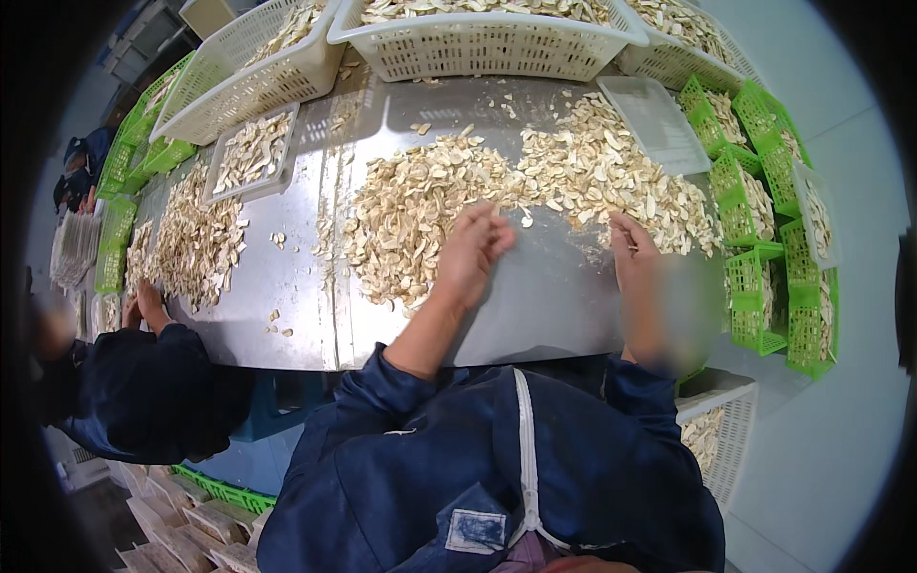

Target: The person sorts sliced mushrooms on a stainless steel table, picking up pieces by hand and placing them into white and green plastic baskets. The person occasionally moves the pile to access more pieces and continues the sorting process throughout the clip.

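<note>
My left hand (473, 251), slightly blurred, is at the right side of a heap of pale dried slices (408, 215) on a steel table (551, 301). Its fingers are bent, and whether they hold a slice cannot be made out. Along the near edge of a second heap of the same slices (609, 157) is my right hand (634, 247), fingertips close to the pieces. What lies between those fingers is hidden. The two heaps meet beyond my hands. Fine crumbs (591, 247) are scattered just left of the right hand.
White perforated crates (487, 54) of slices line the far side. A translucent plastic lid or tray (655, 125) lies at far right, near green baskets (745, 286) of slices. To the left, a co-worker's hands (147, 304) touch another heap (197, 243) near a filled clear tray (251, 154).
</note>
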Demonstrator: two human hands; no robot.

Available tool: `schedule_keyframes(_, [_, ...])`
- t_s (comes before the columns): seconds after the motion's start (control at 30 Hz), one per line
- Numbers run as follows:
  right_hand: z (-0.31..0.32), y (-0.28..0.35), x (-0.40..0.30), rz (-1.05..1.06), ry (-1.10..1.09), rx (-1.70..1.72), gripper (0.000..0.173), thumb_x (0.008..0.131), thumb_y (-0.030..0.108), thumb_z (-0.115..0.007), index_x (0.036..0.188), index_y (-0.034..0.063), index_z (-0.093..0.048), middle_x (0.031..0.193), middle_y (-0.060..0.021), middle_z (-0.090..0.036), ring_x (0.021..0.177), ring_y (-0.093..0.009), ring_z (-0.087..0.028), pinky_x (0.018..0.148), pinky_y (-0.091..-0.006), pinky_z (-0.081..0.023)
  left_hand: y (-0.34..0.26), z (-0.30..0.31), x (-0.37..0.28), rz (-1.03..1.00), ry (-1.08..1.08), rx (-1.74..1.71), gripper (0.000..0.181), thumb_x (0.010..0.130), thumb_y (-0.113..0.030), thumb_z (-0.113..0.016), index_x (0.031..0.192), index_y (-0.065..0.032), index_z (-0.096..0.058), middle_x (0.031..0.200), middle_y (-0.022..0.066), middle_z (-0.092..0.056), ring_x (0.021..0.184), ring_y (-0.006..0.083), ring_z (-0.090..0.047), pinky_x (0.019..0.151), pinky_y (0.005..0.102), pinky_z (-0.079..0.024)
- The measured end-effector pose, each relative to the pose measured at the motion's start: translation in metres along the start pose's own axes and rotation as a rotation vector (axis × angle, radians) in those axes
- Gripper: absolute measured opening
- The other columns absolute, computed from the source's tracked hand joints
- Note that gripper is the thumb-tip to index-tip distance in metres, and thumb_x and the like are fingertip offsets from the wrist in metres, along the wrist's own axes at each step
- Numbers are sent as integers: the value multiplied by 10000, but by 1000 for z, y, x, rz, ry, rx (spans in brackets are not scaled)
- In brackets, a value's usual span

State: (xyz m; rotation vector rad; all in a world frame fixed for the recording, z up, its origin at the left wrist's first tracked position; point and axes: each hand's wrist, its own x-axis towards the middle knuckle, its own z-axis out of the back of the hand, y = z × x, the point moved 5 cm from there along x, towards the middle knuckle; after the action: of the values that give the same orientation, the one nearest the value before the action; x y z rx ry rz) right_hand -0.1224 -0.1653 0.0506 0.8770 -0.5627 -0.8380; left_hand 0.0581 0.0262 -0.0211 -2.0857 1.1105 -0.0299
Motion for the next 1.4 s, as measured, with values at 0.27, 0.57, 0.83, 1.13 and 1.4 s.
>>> schedule_keyframes(0.27, [-57,45,52,518,43,-445,254,949,106,-569,1171,94,-692,1170,-122,-686,1064,-356,-621,924,-430,-508,42,-38,-31,333,501,-262,302,1074,-200,-465,1310,-26,-536,1169,147,-659,1073,252,-665,981,387,-548])
schedule_keyframes(0.57, [-48,33,47,565,-17,-565,196,924,186,-631,1075,113,-731,1103,-95,-697,988,-313,-627,865,-425,-525,46,-25,-27,350,512,-380,387,1097,-293,-408,1362,-28,-504,1199,166,-655,1106,279,-658,998,416,-543])
schedule_keyframes(0.83, [-39,46,6,92,566,49,280,954,225,-642,1161,54,-720,1079,-125,-733,865,-199,-669,782,-323,-525,38,-41,-32,409,393,-384,469,1105,-327,-356,1448,-17,-437,1296,193,-610,1145,300,-644,1008,418,-533])
schedule_keyframes(1.13, [-44,25,47,287,224,-219,275,947,169,-638,1186,45,-691,984,-150,-728,865,-257,-699,776,-346,-541,44,-23,-30,382,493,-367,363,1096,-256,-421,1315,8,-542,1000,81,-629,833,176,-645,713,286,-579])
schedule_keyframes(1.4, [-30,25,43,354,132,-222,241,960,177,-604,1163,83,-695,973,-149,-700,844,-292,-681,770,-390,-538,42,-32,-26,355,476,-331,315,1091,-239,-433,1244,-4,-575,950,64,-614,777,148,-596,648,275,-532])
